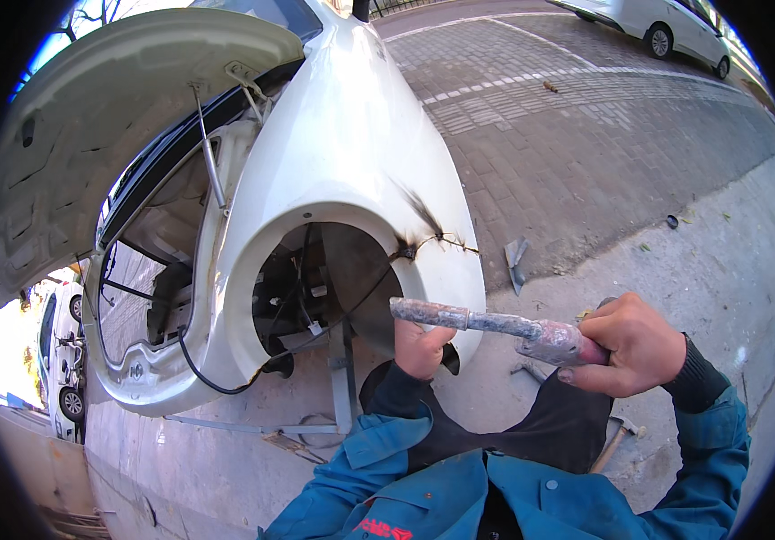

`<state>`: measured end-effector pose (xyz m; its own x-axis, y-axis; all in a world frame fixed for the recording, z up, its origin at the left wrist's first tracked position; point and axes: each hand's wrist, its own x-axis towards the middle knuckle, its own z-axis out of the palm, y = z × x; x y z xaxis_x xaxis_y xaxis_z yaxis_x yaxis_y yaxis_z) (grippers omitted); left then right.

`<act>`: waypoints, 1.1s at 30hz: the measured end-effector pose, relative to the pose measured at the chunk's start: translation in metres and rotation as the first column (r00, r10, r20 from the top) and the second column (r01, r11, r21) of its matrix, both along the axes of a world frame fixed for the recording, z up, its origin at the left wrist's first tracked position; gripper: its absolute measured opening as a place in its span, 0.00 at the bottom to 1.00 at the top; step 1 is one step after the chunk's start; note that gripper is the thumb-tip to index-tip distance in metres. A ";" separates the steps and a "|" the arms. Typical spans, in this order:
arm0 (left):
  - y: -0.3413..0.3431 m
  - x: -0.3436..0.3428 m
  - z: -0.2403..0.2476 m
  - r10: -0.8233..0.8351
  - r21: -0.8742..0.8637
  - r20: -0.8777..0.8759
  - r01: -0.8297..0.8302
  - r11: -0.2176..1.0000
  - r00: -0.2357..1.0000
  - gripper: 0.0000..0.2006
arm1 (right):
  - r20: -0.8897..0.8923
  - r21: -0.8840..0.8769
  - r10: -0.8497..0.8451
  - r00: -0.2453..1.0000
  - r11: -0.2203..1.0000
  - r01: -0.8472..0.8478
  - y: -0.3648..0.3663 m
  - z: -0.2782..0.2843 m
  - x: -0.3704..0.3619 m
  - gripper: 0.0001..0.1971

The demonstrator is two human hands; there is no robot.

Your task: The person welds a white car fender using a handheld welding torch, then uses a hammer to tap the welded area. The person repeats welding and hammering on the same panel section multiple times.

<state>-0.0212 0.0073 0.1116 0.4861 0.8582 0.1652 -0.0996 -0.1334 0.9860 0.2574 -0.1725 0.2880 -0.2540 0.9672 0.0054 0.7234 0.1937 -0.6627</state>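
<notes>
My right hand [626,346] grips the rear of a long, stained torch-like tool [495,326] with a reddish body; its exact kind I cannot make out. Its barrel points left, across the front of a white car's fender [365,171]. Behind the barrel tip, my left hand [417,349] is low beside the wheel arch, thumb visible and most fingers hidden. Whether it touches the fender edge is unclear. Above the barrel, a scorched crack [410,247] with dark soot runs across the fender. A black cable [225,389] loops over the bodywork and across the wheel opening.
The raised hood [126,117] stands at left on a strut [209,153]. A grey metal stand [341,378] is below the arch. A hammer [617,441] lies by my right leg, and a bent metal scrap [516,264] lies beyond the fender. A white car [666,31] is parked far right.
</notes>
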 end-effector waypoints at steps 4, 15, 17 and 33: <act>-0.003 0.006 0.007 0.026 -0.126 0.175 -0.004 0.992 0.984 0.18 | -0.275 0.066 -0.057 0.960 0.995 0.078 0.007 -0.003 -0.004 0.21; -0.001 0.007 0.006 0.039 -0.155 0.149 -0.015 0.988 0.988 0.17 | -0.281 -0.392 -0.250 0.926 0.911 0.127 0.021 0.003 0.004 0.25; -0.001 0.008 0.006 0.047 -0.154 0.151 -0.023 0.988 0.987 0.17 | -0.294 -0.389 -0.288 0.912 0.907 0.161 0.023 0.001 -0.003 0.22; 0.000 0.009 0.006 0.050 -0.153 0.153 -0.027 0.988 0.987 0.15 | -0.201 -0.256 -0.201 0.959 0.956 0.147 0.037 -0.029 -0.022 0.16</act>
